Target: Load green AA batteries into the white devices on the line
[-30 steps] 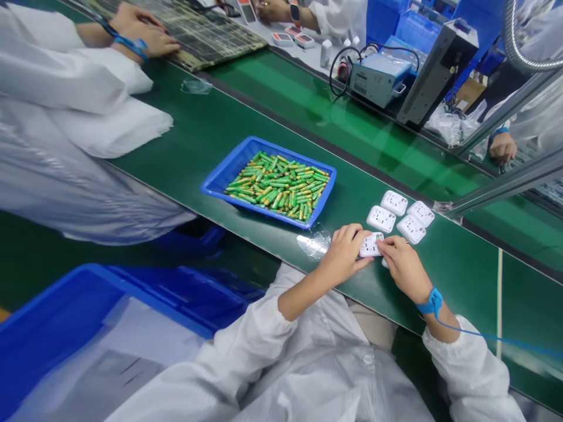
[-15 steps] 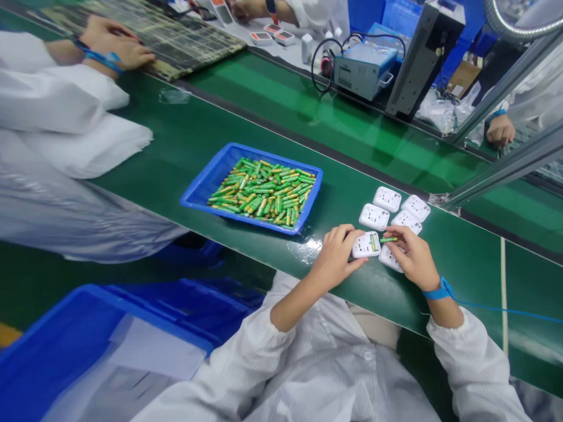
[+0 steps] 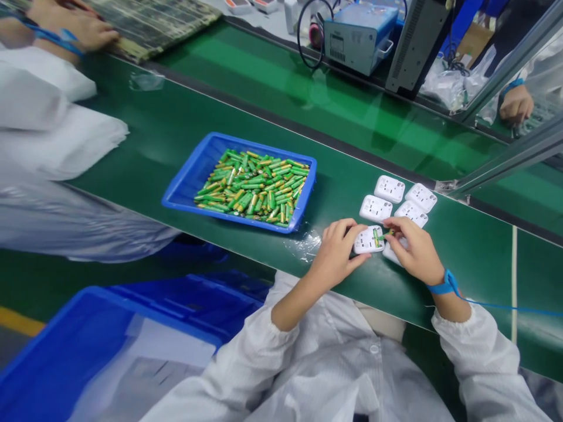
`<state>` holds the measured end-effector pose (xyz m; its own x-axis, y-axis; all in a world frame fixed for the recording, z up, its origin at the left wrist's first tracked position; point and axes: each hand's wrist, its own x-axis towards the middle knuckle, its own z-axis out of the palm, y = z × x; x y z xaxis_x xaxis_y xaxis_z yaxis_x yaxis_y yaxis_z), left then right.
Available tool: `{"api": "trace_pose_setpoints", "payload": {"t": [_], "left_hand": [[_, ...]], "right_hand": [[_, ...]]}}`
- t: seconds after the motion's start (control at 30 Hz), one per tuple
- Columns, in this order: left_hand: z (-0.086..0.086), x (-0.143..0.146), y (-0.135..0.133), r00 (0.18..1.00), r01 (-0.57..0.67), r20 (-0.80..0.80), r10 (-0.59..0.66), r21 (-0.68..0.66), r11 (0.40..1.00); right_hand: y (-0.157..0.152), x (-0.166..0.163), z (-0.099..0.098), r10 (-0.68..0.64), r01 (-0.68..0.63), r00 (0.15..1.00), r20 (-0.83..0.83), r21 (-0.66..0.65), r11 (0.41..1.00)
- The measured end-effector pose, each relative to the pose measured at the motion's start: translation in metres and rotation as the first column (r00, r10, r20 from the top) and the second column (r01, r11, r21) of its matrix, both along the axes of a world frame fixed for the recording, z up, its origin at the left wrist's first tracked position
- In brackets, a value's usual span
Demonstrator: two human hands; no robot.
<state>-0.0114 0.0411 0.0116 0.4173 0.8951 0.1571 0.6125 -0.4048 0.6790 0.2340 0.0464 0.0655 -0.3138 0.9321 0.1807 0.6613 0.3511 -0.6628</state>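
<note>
My left hand [image 3: 333, 253] grips a small white plastic device [image 3: 363, 242] by its left side. A green battery [image 3: 376, 237] shows in the slot near the device's right end. Between the thumb and fingers of my right hand [image 3: 413, 251] is another green-and-yellow battery [image 3: 389, 233], its tip at the edge of that slot. Partly under my right hand lies a second white device [image 3: 393, 252]. Just beyond, several more white devices [image 3: 389, 189] sit grouped on the green bench. To the left stands a blue tray [image 3: 176, 196] heaped with green-and-yellow batteries [image 3: 259, 187].
Clear plastic film [image 3: 305, 245] lies beside the tray. A co-worker's hands [image 3: 81, 29] rest on a panel at the upper left. A blue-grey instrument box [image 3: 354, 41] and a metal frame [image 3: 505, 146] stand behind. A blue bin [image 3: 83, 305] is below, left. My right wrist strap has a cord.
The battery in my right hand has moved left, up to the device's slot. My head view has shifted slightly. My left hand keeps its hold on the device.
</note>
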Motion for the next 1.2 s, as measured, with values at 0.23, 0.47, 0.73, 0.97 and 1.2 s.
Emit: {"api": "trace_pose_setpoints", "payload": {"t": [0.23,0.47,0.73,0.97,1.2], "left_hand": [[0.0,0.0,0.0,1.0,-0.002,0.003,0.002,-0.014,1.0],[-0.001,0.002,-0.003,1.0,-0.029,0.005,0.029,0.014,0.999],[0.002,0.003,-0.003,0.999,-0.043,0.001,0.043,-0.002,0.999],[-0.001,0.004,-0.002,1.0,-0.031,-0.006,0.031,0.038,0.999],[-0.004,-0.004,-0.003,0.981,0.001,0.185,-0.056,0.282,0.959]], "right_hand": [[0.002,-0.008,-0.008,-0.081,0.078,0.996,-0.036,-0.069,0.995],[-0.002,-0.01,-0.016,-0.067,0.061,0.994,0.091,0.072,0.996],[-0.021,-0.017,-0.019,-0.05,0.039,0.973,0.225,0.053,0.998],[-0.036,-0.017,-0.028,-0.052,0.034,0.952,0.302,0.066,0.997],[-0.031,-0.008,-0.023,-0.146,0.144,0.989,0.022,0.08,0.986]]}}
